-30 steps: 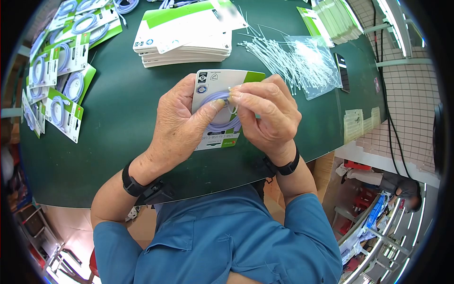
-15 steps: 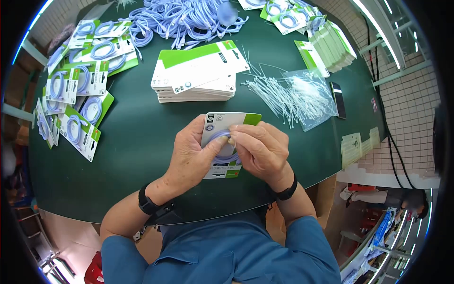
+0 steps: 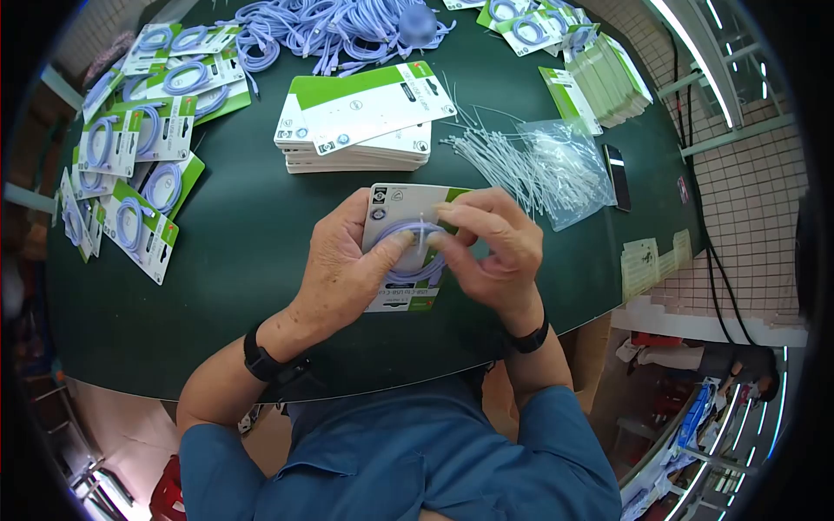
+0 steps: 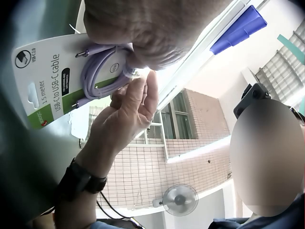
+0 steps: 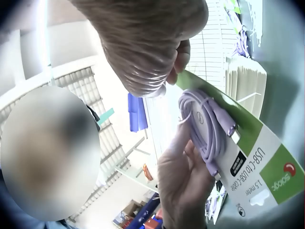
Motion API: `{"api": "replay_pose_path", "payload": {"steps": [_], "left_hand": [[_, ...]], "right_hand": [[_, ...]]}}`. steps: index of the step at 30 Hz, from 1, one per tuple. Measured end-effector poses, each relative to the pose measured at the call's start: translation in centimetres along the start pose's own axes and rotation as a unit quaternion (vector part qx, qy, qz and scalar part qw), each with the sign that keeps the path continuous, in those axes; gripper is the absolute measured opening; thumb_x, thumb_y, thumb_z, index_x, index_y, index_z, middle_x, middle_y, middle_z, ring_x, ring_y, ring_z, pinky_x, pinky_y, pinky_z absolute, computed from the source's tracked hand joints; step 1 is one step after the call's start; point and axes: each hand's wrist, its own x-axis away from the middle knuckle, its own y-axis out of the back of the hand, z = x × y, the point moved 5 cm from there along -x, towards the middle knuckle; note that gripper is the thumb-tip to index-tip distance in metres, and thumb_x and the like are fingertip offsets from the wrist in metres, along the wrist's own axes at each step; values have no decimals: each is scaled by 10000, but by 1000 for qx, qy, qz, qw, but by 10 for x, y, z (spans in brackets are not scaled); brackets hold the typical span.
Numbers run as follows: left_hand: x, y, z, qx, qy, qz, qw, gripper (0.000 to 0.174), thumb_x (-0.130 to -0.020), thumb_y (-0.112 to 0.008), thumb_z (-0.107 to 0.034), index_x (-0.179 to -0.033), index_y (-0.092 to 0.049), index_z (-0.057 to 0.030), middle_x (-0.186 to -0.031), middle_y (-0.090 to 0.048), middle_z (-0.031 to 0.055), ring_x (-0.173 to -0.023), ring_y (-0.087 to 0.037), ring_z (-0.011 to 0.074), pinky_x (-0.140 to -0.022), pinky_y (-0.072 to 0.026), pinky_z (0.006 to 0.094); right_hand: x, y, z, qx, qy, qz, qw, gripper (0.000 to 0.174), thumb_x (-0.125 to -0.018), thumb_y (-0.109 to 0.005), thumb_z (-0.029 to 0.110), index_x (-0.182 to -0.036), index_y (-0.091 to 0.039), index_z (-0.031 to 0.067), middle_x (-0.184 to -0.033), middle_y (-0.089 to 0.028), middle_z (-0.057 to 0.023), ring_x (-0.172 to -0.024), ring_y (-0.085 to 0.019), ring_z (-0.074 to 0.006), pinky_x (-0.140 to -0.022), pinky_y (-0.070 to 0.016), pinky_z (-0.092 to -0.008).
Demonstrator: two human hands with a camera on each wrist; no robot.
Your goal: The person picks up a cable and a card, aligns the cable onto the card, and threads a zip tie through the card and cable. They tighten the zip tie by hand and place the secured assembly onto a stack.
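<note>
My left hand (image 3: 337, 252) grips a white and green packaging card (image 3: 395, 300) by its left side, thumb pressing on the coiled lilac USB-C cable (image 3: 408, 276) that lies on it. A white cable tie (image 3: 422, 233) stands up from the top of the coil. Just right of that tie is my right hand (image 3: 499, 252), thumb tip at the coil and index fingertip a little above, a gap showing between them. In the right wrist view, the cable's metal plugs (image 5: 233, 133) point toward the card's hanging-hole end. The left fingers behind the card are hidden in the head view.
Beyond the hands stands a stack of cards (image 3: 356, 161). Loose white cable ties (image 3: 499, 169) spill from a clear plastic bag (image 3: 569, 178), beside a phone (image 3: 618, 178). Carded cables (image 3: 130, 221) pile up at left. A heap of lilac cables (image 3: 339, 35) lies at the back.
My right fingertips have come apart and drawn back from the cable tie, which they pinched earlier. The left hand keeps its grip on the card. The head view has shifted.
</note>
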Motion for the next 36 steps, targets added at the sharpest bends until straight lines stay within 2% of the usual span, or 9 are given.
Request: {"api": "replay_pose_path", "payload": {"steps": [5, 8, 12, 17, 20, 29, 32, 33, 36], "left_hand": [[1, -6, -6, 29, 45, 17, 998, 312, -982, -671, -21, -1283, -609, 30, -1159, -735, 105, -1043, -702, 141, -930, -579, 311], [2, -10, -6, 72, 41, 28, 996, 327, -983, -674, -10, -1297, -596, 38, -1176, -728, 109, -1068, -699, 146, -949, -573, 310], [4, -12, -4, 67, 35, 40, 996, 343, -984, -689, -11, -1309, -589, 35, -1184, -723, 114, -1080, -696, 152, -956, -569, 309], [5, -14, -1, 52, 44, 48, 997, 350, -983, -700, -11, -1311, -584, 34, -1180, -720, 120, -1070, -698, 155, -952, -571, 310], [6, -14, -1, 34, 38, 48, 998, 340, -986, -699, -9, -1303, -586, 34, -1176, -721, 118, -1059, -699, 146, -948, -572, 308], [6, -14, 1, 24, 43, 52, 997, 323, -989, -695, -11, -1292, -592, 33, -1165, -724, 117, -1038, -703, 139, -930, -578, 304], [7, -16, 1, 36, 50, 57, 996, 328, -987, -694, -12, -1295, -592, 36, -1159, -726, 121, -1040, -704, 143, -927, -579, 305], [7, -16, 2, 39, 49, 55, 997, 328, -987, -694, -12, -1295, -592, 36, -1159, -726, 121, -1040, -704, 143, -927, -579, 305], [7, -15, 7, 23, 65, 60, 996, 332, -980, -698, -16, -1292, -597, 39, -1156, -728, 118, -1047, -702, 142, -932, -578, 308]], "right_hand": [[10, 22, -47, -133, -168, -170, 962, 177, -950, -722, -10, -1126, -715, -17, -979, -710, -59, -738, -629, -91, -637, -519, -239], [25, -2, -86, -339, -407, -30, 848, 208, -1029, -691, 143, -1154, -701, -22, -974, -700, -39, -789, -641, -75, -689, -533, -222], [33, -29, -68, -511, -436, 87, 736, 278, -1019, -721, 243, -1119, -694, -14, -970, -700, -29, -835, -657, -66, -741, -545, -204], [33, -34, -68, -597, -407, 85, 686, 212, -1007, -721, 173, -1095, -712, -20, -1016, -742, -54, -879, -699, -96, -820, -579, -258], [33, -34, -67, -563, -416, 108, 706, 272, -984, -765, 284, -1020, -676, 30, -955, -717, -14, -828, -671, -54, -740, -560, -206], [33, -35, -69, -531, -405, 126, 734, 262, -963, -789, 267, -972, -660, 39, -923, -704, -1, -786, -654, -42, -714, -546, -200], [30, -32, -79, -397, -316, 125, 852, 228, -970, -770, 223, -932, -637, 41, -903, -681, 10, -768, -622, -40, -692, -521, -198], [32, -33, -80, -396, -317, 128, 852, 228, -970, -770, 223, -932, -637, 41, -903, -681, 10, -768, -622, -40, -692, -521, -198], [30, -25, -75, -162, -264, 68, 948, 202, -957, -752, 169, -900, -611, 36, -856, -637, 17, -743, -579, -55, -653, -494, -222]]}}
